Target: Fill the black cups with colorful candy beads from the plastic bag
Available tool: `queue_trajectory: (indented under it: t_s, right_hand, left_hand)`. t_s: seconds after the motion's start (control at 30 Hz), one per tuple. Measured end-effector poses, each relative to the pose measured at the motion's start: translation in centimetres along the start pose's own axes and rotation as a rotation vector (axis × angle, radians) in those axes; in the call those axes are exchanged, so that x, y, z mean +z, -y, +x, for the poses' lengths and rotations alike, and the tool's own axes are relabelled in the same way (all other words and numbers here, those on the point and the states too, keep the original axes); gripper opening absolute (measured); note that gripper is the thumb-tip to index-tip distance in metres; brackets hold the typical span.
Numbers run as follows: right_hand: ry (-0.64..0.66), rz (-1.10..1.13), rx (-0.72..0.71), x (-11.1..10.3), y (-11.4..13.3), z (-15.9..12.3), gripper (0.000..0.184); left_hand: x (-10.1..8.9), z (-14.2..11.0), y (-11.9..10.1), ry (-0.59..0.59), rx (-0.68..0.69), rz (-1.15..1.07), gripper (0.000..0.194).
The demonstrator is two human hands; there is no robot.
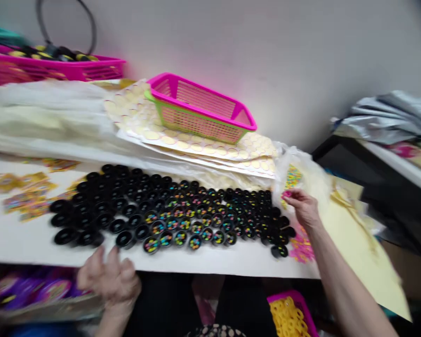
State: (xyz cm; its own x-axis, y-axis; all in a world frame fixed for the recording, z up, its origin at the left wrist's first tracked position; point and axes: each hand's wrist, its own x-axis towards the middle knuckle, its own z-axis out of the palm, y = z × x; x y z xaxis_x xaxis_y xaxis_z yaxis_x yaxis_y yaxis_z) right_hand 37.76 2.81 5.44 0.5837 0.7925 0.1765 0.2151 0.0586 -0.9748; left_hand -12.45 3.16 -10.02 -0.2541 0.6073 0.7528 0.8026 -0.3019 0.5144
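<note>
Head view: white table (17, 241), wall (287, 61) behind, crowded with black cups (124, 239); front strip (210, 261) bare. Pink piece (286, 194) is pinched by right hand (304, 208); left hand (108, 276), fingers loosely parted.

A white tabletop (203, 260) carries rows of small round black cups (194, 242). Nested pink-and-green plastic baskets (203, 110) sit on sticker sheets (182, 142).

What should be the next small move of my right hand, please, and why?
Probably a short move left with the right hand, bringing the small pink piece over the nearest black cups. Its fingertips already pinch that piece, just beside the right end of the cup rows. The left hand is far away, near the table's front edge.
</note>
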Motion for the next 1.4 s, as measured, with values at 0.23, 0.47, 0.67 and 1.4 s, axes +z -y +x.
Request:
queue_trajectory:
  t_s: [0.23,0.47,0.67,1.4]
  right_hand:
    - [0.468,-0.028,-0.051,11.7,6.2,-5.5,0.03]
    - [0.971,-0.254,-0.388,25.6,8.0,-8.6,0.009]
    - [1.09,-0.823,-0.812,29.4,8.6,-8.8,0.017]
    - [-0.145,-0.701,-0.11,1.5,1.3,-0.6,0.024]
  left_hand:
    - [-1.1,-0.1,-1.9,0.006,0.12,0.194,0.041]
    - [-1.6,-0.2,-2.5,0.021,0.1,0.167,0.043]
    - [-1.7,-0.3,-2.5,0.035,0.106,0.164,0.045]
    - [-0.1,-0.4,-0.4,-0.003,0.097,0.064,0.035]
